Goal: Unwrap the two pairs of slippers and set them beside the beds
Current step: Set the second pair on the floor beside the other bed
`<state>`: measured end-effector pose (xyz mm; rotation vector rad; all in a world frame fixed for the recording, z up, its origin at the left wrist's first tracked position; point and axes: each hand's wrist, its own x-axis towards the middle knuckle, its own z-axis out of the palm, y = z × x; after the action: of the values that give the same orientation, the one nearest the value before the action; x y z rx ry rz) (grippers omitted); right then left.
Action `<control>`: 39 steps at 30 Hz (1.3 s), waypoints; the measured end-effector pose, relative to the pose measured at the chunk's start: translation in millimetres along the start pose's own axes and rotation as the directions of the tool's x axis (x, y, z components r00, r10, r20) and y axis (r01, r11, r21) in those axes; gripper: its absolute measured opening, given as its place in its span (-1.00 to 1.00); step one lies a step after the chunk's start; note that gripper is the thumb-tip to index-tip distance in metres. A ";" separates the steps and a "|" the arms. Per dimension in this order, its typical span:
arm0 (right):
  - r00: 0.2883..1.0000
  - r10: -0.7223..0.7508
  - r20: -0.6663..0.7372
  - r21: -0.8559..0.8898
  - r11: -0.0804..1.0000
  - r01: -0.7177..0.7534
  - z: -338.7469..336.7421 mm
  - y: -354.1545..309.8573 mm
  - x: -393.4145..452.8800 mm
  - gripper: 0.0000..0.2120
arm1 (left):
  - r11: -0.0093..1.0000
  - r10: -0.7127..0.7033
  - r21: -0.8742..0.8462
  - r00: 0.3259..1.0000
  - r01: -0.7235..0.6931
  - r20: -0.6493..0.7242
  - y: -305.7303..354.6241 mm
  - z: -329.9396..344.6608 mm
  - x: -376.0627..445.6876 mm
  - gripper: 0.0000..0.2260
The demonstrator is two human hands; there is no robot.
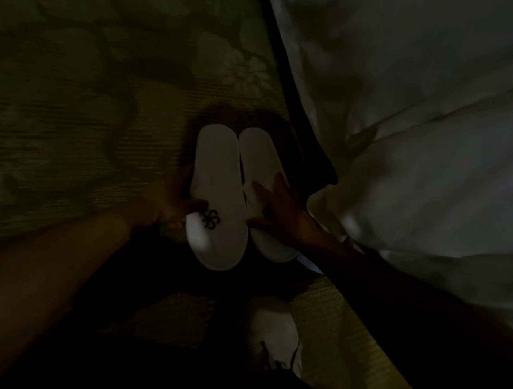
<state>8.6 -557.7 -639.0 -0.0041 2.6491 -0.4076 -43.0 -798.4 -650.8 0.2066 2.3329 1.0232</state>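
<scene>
Very dim in here. The bed [421, 115] fills the whole right side, its pale quilt rumpled and hanging down over a dark edge. Left of it runs the floor [72, 128], a patterned carpet in muted green with paler leafy shapes.

Down on that carpet, just beside the bed's edge, lies the pair of white slippers, side by side and touching along their inner edges. Their long axes run straight away from the person and roughly parallel to the bed's edge. The left slipper [216, 195] shows a dark flower-like logo on the upper at its near end; the right slipper [259, 171] sits closest to the bed.

At the bottom, a white shoe [271, 333] on the person's foot.

Now the hands. The left hand [168, 206] is at the outer side of the left slipper, thumb laid on top near the logo, fingers tucked round the edge. The right hand [279, 211] lies flat over the right slipper's upper, fingers spread and straight, pressing on it.
</scene>
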 end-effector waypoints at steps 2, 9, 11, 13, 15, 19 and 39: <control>1.000 -0.010 -0.015 -0.011 1.000 0.010 1.7 0.8 0.7 -0.21 | 0.999 -0.021 -0.046 1.000 0.022 0.007 0.1 0.7 -0.3 -0.24; 1.000 -0.005 -0.023 -0.020 1.000 0.004 5.7 3.5 -0.1 -0.22 | 0.999 0.035 0.015 0.999 -0.035 -0.008 -1.8 -1.0 -1.2 -0.27; 0.999 -0.017 -0.033 -0.039 0.999 0.016 7.4 6.0 0.4 -0.22 | 0.999 0.030 0.019 1.000 -0.030 -0.006 -1.4 -1.8 -1.2 -0.28; 0.999 -0.022 -0.037 -0.052 0.998 0.020 8.5 7.8 -0.1 -0.23 | 0.999 0.033 0.033 0.999 -0.033 0.000 -0.7 -2.2 -1.5 -0.28; 0.999 -0.022 -0.049 -0.060 0.998 0.019 8.6 7.7 -1.3 -0.23 | 0.999 0.039 0.029 0.999 -0.039 -0.011 0.4 -2.4 -2.9 -0.28; 0.999 -0.009 -0.041 -0.054 0.999 0.007 9.2 7.2 -1.7 -0.22 | 0.998 0.046 0.040 0.998 -0.045 -0.038 3.2 -2.1 -5.9 -0.28; 1.000 0.010 0.005 -0.001 1.000 -0.010 0.1 -1.6 -7.7 -0.23 | 0.998 -0.009 0.060 1.000 0.009 0.001 15.5 -4.3 -9.2 -0.33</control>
<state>15.5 -558.7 -635.3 0.0084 2.6437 -0.4024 -39.2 -793.5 -633.3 0.2191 2.3631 0.9496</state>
